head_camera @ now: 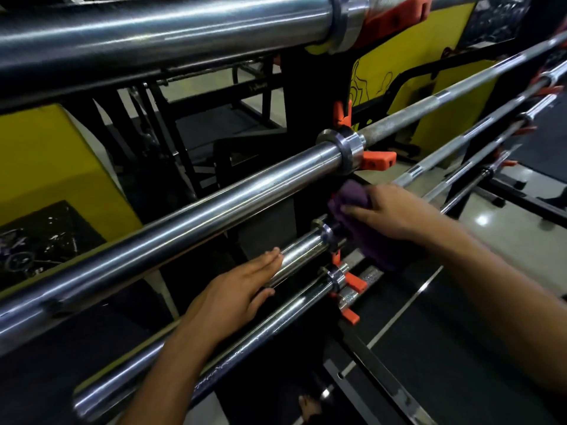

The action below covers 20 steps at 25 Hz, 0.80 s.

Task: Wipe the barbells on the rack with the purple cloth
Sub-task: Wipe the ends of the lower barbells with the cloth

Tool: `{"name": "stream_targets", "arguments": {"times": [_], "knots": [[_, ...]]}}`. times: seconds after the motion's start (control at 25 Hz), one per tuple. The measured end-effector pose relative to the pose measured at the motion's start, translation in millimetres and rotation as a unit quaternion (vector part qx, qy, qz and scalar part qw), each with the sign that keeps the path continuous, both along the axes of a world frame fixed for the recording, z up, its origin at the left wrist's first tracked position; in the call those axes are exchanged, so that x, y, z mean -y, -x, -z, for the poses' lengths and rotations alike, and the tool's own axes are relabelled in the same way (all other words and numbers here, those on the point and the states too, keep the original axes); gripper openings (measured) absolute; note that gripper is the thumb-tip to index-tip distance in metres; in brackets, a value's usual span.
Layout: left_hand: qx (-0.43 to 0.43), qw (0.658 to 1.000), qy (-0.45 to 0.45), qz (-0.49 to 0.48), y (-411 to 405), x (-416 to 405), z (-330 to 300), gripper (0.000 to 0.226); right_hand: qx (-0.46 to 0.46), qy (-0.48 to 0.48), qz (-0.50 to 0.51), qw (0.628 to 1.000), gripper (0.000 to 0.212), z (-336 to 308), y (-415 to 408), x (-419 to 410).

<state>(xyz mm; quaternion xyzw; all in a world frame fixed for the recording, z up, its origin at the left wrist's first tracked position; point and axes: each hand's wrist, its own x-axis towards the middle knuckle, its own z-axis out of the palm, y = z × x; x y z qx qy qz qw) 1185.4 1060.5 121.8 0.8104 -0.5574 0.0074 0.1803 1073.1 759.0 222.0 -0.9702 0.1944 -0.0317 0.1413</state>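
Beside the third chrome barbell's collar [326, 233], the right hand [395, 213] clutches the crumpled purple cloth [362, 228]. Left hand [236, 292], fingers straight, steadies its sleeve, which slants lower-left.

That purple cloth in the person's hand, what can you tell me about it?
The purple cloth looks like soft, dark violet fabric, bunched up rather than spread flat. The right hand grips its upper part, with a fold bulging out above the fingers and the rest hanging below the hand. It sits at the third barbell down, just past that bar's collar, beside the black rack upright. How firmly it presses the bar is hidden by the hand.
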Motion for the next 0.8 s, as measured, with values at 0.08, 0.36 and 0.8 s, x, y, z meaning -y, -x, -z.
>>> {"name": "stream_targets", "arguments": {"times": [0.08, 0.36, 0.8], "knots": [[-0.001, 1.000, 0.000, -0.003, -0.5, 0.4, 0.3, 0.066, 0.152, -0.024, -0.012, 0.988, 0.033, 23.2, 4.6, -30.6], [-0.006, 1.000, -0.005, -0.003, 0.2, -0.4, -1.6, 0.064, 0.254, -0.128, 0.055, 0.957, 0.034, 84.7, -4.1, -59.9], [-0.006, 1.000, 0.013, -0.004, 0.6, -0.4, 0.0, 0.064, 0.346, -0.683, 0.326, 0.555, 0.038, 175.2, 41.4, -83.6]]}}
